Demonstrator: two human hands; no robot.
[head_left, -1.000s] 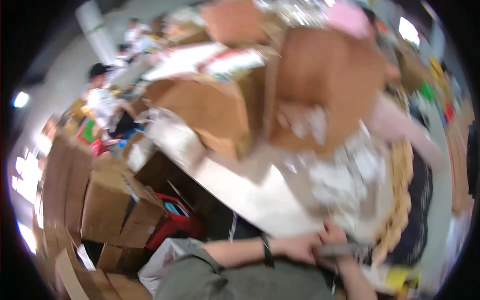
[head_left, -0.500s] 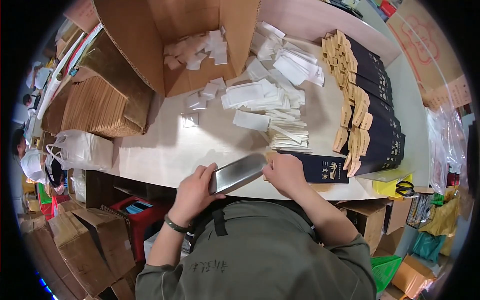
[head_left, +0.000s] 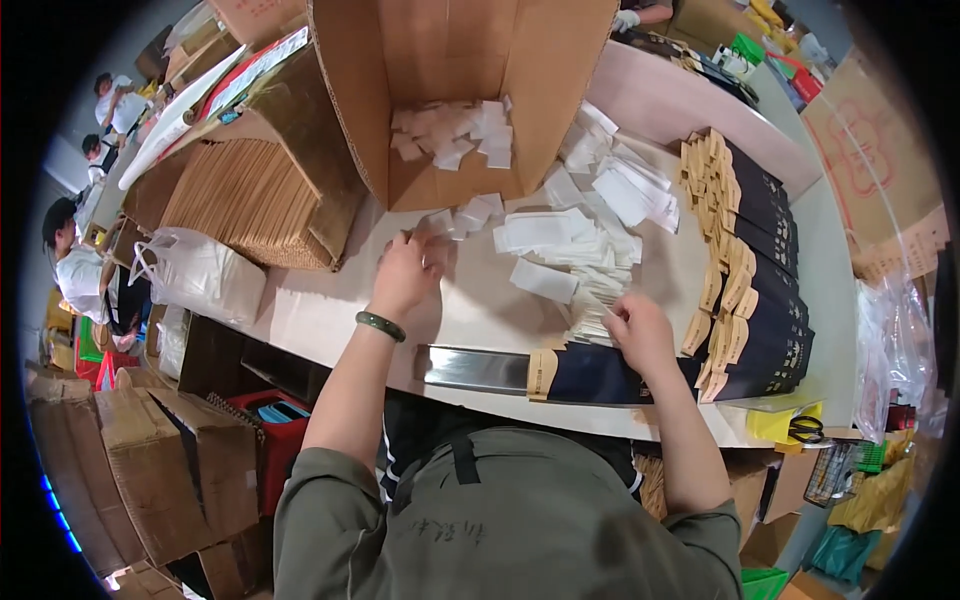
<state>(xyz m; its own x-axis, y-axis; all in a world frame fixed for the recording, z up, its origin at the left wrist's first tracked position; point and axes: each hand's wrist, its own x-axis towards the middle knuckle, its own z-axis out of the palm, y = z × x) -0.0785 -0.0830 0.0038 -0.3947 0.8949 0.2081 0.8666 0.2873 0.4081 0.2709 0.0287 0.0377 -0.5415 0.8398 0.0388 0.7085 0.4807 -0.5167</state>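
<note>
My left hand (head_left: 403, 275) reaches over the table beside several small clear packets (head_left: 465, 215), its thumb and fingers curled but apart; whether a packet lies under the fingertips is hidden. With fingertips pinched at the lower end of a pile of white paper strips (head_left: 590, 270), my right hand (head_left: 640, 330) grips a strip. Along the near table edge lies a shiny metal trough (head_left: 475, 368). Its right end meets the tan end of a dark blue packaging sleeve (head_left: 600, 376), partly covered by my right forearm. I cannot tell whether the trough goes inside the sleeve.
An opened cardboard box (head_left: 450, 185) with more clear packets stands at the back. Overlapping dark sleeves with tan ends (head_left: 765, 290) line the right side. At left are a carton of brown cardboard pieces (head_left: 250, 205) and a white plastic bag (head_left: 200, 275). Black scissors (head_left: 806, 428) sit front right.
My left hand has let go of the metal trough, which now lies at the table edge, and has moved forward to the clear packets. My right hand has moved from the sleeve's end to the strips.
</note>
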